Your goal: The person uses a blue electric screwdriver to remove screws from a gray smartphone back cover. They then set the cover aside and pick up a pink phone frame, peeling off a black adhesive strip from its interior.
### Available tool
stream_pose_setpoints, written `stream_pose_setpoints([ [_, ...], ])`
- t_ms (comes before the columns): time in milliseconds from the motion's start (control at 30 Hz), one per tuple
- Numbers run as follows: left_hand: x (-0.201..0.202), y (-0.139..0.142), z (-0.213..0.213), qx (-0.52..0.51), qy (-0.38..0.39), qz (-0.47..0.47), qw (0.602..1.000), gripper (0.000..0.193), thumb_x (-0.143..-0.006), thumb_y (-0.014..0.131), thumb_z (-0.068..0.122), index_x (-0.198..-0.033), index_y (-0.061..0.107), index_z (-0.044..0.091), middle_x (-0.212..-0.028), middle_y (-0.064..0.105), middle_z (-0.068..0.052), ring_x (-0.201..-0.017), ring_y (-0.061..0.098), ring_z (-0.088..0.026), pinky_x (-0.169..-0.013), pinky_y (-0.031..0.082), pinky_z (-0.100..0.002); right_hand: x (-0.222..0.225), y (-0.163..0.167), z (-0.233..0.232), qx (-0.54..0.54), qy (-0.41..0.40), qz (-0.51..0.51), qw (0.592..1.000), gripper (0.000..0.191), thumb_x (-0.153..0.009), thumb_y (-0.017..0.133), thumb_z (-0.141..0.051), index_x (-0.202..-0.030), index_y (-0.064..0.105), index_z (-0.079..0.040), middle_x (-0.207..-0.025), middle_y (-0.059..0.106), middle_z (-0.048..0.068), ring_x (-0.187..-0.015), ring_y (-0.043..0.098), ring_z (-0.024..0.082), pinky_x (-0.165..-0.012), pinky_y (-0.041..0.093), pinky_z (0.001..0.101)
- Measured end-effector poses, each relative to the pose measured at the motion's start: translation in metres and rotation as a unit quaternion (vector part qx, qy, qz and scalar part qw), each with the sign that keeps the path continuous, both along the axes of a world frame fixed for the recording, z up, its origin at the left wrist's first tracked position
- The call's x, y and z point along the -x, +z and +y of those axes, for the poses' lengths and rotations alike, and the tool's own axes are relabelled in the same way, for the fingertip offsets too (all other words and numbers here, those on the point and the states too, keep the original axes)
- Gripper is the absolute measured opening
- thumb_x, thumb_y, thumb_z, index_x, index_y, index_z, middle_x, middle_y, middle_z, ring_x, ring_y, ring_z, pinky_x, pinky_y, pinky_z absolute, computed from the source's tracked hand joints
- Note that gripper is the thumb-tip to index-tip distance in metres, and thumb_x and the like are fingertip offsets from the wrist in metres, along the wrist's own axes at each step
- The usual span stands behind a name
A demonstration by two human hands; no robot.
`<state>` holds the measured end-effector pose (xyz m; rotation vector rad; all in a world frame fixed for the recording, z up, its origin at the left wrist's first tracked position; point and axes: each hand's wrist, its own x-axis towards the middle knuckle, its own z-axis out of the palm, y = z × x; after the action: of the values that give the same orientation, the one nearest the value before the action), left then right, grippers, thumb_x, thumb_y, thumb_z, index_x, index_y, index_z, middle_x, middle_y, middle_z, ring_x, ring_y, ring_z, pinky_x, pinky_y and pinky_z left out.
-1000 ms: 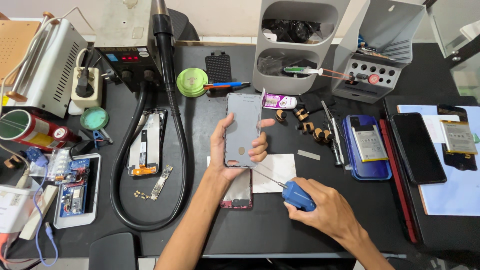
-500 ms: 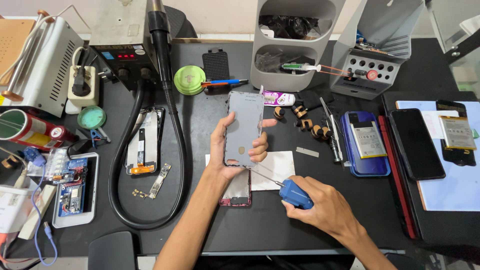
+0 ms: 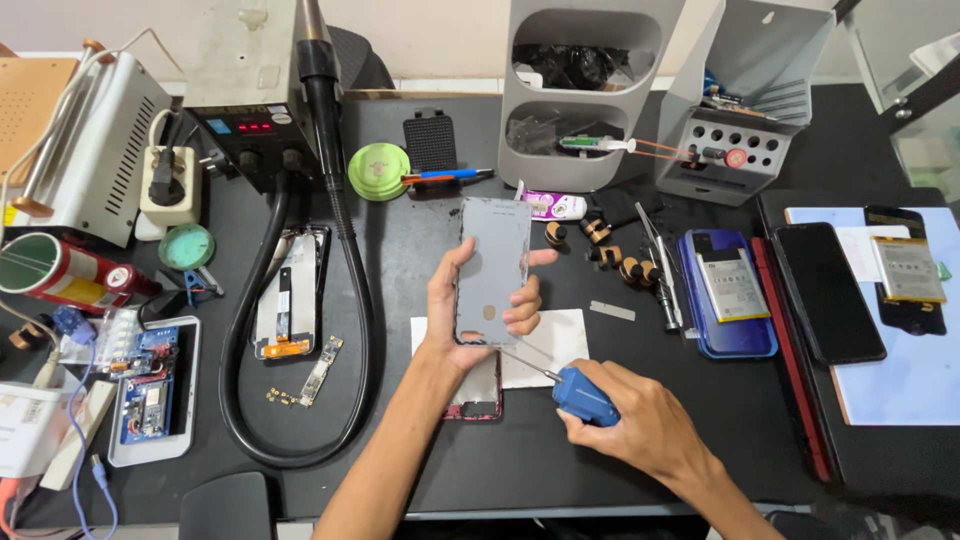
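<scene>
My left hand [image 3: 452, 318] holds a grey phone back panel [image 3: 492, 268] upright above the black mat, thumb on its left edge and fingers wrapped around the right edge. My right hand [image 3: 640, 425] grips a blue-handled screwdriver [image 3: 580, 394]; its thin shaft points up-left toward the panel's lower edge. Under the panel lies an opened phone body [image 3: 476, 390] partly on a white sheet [image 3: 552, 345].
A hot-air station with a black hose [image 3: 340, 250] stands at the back left. A disassembled screen [image 3: 290, 290] and small boards lie left of my hands. Phones and batteries [image 3: 728, 290] lie to the right. Grey organizers [image 3: 585, 90] stand at the back. Screwdriver bits [image 3: 610, 250] lie nearby.
Both hands stay nearly in place; the view has shifted slightly. The panel and screwdriver are held as before.
</scene>
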<state>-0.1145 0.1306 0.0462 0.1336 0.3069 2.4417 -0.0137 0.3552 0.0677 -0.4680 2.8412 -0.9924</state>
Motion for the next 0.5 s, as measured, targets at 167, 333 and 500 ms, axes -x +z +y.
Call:
stream_pose_setpoints([
  [167,-0.0006,0.002,0.001,0.002,0.013,-0.002,1.0,0.087,-0.099,0.045,0.06,-0.144,0.045,-0.014,-0.08,0.048,-0.009,-0.064,0.044,-0.017,-0.059,0.038,-0.032,0.0002,0.0001,-0.0013,-0.013,-0.003,-0.016,1.0,0.051,-0.068,0.082,-0.03,-0.115,0.069,-0.013,-0.083,0.071,0.009,-0.068,0.073,0.032,-0.061,0.059,0.0409],
  [333,-0.0008,0.0039,-0.0005,-0.001,0.032,-0.007,0.999,0.086,-0.099,0.045,0.059,-0.146,0.044,-0.013,-0.081,0.048,-0.01,-0.065,0.044,-0.018,-0.06,0.039,-0.032,-0.0008,-0.0016,-0.0016,-0.003,-0.005,-0.003,1.0,0.048,-0.068,0.083,-0.029,-0.111,0.07,-0.011,-0.082,0.072,0.01,-0.069,0.073,0.034,-0.062,0.059,0.0415],
  [500,0.0,0.0035,0.0001,-0.014,0.035,0.005,0.999,0.086,-0.099,0.046,0.059,-0.147,0.043,-0.012,-0.082,0.048,-0.011,-0.066,0.044,-0.018,-0.061,0.039,-0.032,-0.0003,-0.0032,0.0003,0.009,-0.001,0.033,0.999,0.051,-0.067,0.083,-0.028,-0.112,0.069,-0.009,-0.083,0.072,0.01,-0.067,0.074,0.032,-0.061,0.06,0.0399],
])
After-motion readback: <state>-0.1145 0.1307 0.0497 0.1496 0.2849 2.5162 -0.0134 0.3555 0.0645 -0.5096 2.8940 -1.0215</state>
